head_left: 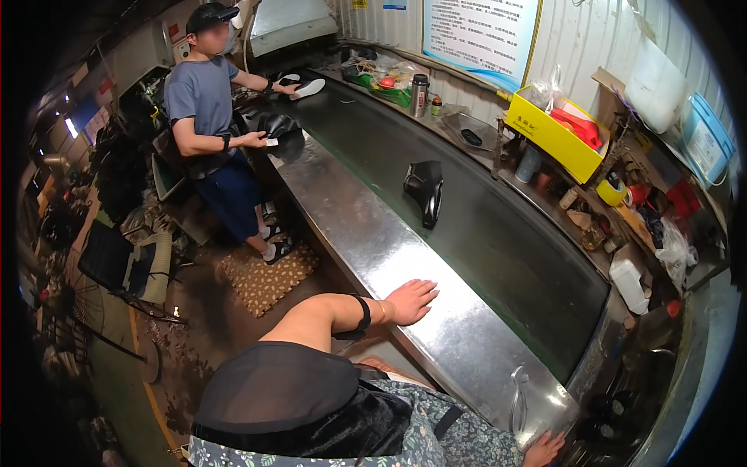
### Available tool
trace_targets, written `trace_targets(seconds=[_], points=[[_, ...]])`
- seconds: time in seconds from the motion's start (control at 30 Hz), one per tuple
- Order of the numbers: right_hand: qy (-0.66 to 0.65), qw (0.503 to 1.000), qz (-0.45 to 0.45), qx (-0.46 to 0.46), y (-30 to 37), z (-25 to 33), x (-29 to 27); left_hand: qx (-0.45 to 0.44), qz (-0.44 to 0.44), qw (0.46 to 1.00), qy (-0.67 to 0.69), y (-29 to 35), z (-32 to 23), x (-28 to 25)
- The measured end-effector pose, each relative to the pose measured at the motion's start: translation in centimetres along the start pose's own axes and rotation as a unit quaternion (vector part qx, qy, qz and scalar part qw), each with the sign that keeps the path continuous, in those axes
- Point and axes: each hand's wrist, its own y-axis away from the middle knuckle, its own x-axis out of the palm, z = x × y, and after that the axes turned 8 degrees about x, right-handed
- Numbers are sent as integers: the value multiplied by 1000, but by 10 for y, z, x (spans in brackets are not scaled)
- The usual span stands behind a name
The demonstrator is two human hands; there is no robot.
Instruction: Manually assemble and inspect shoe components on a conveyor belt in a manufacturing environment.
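My left hand (412, 302) lies flat on the shiny metal ledge (342, 210), fingers stretched out, holding nothing. At the ledge's near right end my right hand (545, 449) rests with its fingers apart, and it too is free of any object. Close to it, a metal pincer-like hand tool (519, 398) lies on the ledge, touched by neither hand. A glossy black shoe upper (425, 193) sits on the dark conveyor belt (498, 272), beyond my left hand and apart from it.
Across the ledge at the far left, a co-worker (204, 117) has one hand at white-soled footwear (310, 88) and a small white piece in the other. A shelf behind the belt carries a steel flask (419, 95), a yellow box (556, 132) and a white jug (629, 280).
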Motion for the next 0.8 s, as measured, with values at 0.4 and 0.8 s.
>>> trace_targets(seconds=[0.4, 0.8], points=[[-22, 996, 75, 46, -2, 15, -5, 0, -34, 999, 39, 12, 4, 8], [-521, 825, -14, 218, 156, -112, -19, -334, -160, 927, -59, -211, 169, -5]])
